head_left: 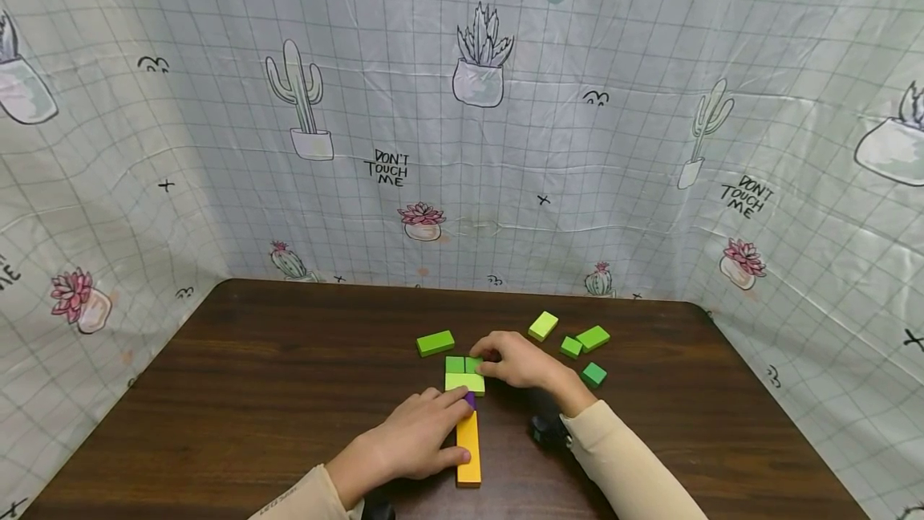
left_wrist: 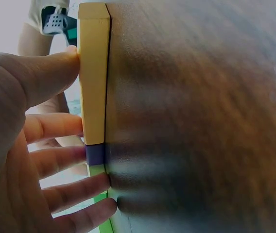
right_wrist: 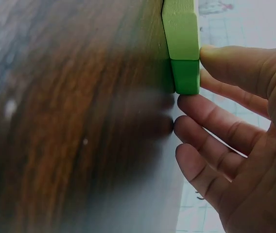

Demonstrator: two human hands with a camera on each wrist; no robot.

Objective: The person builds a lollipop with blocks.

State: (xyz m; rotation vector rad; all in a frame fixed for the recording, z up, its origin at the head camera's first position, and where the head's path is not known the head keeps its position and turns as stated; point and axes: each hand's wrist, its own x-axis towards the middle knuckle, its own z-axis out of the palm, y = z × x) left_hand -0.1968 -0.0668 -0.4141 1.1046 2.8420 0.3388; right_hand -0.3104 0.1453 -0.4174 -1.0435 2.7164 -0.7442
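A long yellow-orange block (head_left: pixel 468 464) lies lengthwise on the table, with a small purple block (head_left: pixel 471 400) at its far end. Beyond them sit a light green block (head_left: pixel 464 383) set crosswise and two small green blocks side by side. My left hand (head_left: pixel 422 436) spreads along the row; in the left wrist view its thumb and fingers rest against the yellow block's side and the purple block. With thumb and fingers, my right hand (head_left: pixel 523 363) pinches the right-hand small green block (right_wrist: pixel 186 77), whose top it partly covers in the head view.
Just past the row lies a loose green block (head_left: pixel 435 343). To the right of my right hand are a light green block (head_left: pixel 543 326), two green ones touching (head_left: pixel 593 338), and a darker green cube (head_left: pixel 594 375). A patterned cloth (head_left: pixel 462 143) encloses the table's back and sides.
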